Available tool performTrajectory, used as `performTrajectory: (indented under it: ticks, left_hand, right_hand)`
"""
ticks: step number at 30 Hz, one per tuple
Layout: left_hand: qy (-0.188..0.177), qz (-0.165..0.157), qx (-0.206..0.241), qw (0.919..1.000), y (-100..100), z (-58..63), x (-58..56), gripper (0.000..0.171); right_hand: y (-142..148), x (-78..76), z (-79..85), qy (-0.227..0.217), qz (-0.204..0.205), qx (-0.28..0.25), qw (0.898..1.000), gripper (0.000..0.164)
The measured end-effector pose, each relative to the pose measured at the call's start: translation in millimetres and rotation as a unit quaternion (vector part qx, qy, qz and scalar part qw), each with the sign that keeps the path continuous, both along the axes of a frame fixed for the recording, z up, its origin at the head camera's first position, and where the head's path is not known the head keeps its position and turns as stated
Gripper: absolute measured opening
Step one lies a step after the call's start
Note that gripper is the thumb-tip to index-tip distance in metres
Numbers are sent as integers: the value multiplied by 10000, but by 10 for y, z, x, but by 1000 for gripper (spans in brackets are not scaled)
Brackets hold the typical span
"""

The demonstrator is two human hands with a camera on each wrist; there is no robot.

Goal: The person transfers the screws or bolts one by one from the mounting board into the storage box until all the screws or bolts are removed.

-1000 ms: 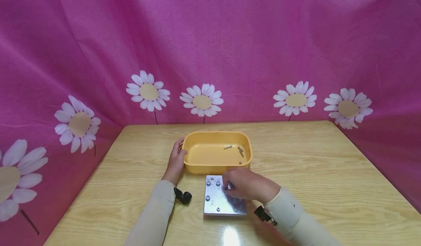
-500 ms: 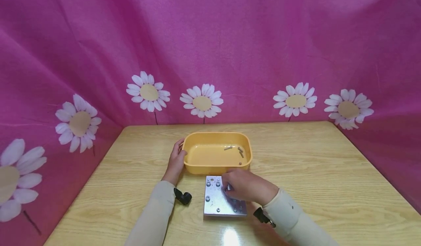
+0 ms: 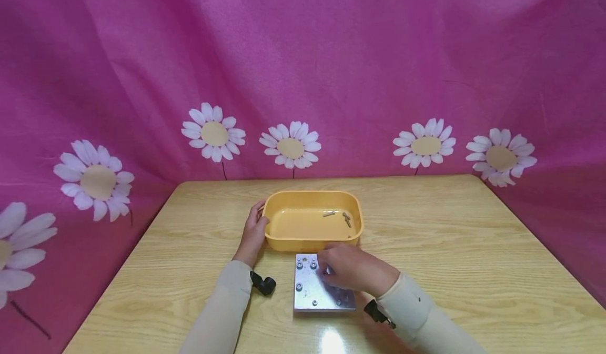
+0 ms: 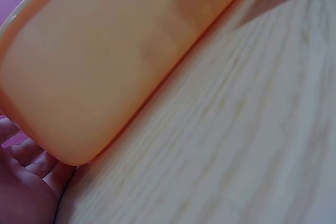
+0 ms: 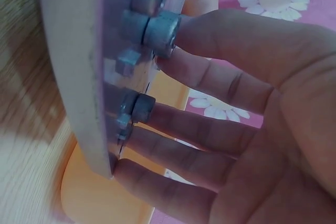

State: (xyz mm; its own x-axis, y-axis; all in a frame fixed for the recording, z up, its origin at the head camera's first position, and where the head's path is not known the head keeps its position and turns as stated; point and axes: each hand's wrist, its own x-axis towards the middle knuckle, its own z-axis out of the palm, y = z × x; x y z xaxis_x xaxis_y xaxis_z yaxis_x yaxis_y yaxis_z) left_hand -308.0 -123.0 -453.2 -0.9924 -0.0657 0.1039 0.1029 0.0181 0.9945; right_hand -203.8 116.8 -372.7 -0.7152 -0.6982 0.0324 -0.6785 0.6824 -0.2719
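Observation:
My left hand [image 3: 253,234] grips the left end of a yellow plastic tub [image 3: 295,245], thumb at the rim and fingers along the outside. Just in front of the tub lies a silver metal plate [image 3: 314,290] with several socket-head screws standing in it. Over the plate's right part, my right hand [image 3: 356,267] pinches the head of one socket-head screw [image 5: 163,34] between thumb and index finger. Its other fingers stretch along the plate's far side, near another screw head [image 5: 143,108]. From the head view, the hand hides the pinched screw.
Several loose screws [image 3: 347,220] lie in the right half of the tub. Both sit on a light wooden table [image 3: 426,228]. A pink curtain with daisies [image 3: 360,80] surrounds the table's back and sides. Each wrist wears a small black camera [image 3: 263,283].
My right hand has shifted very slightly left, still at the same screw. The left hand and plate look the same. The curtain at the left has moved a little.

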Motion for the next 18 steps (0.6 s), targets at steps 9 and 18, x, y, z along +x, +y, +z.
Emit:
performTrajectory:
  ticks: [9,18]
  left_hand:
    - [7,27,20,10000,9,-10,9,57]
    - [-8,-13,79,10000,18,24,28,57]
  right_hand:
    - [6,13,-10,52,-60,53,10000,6]
    - [8,18,-13,233,33,47,9997,10]
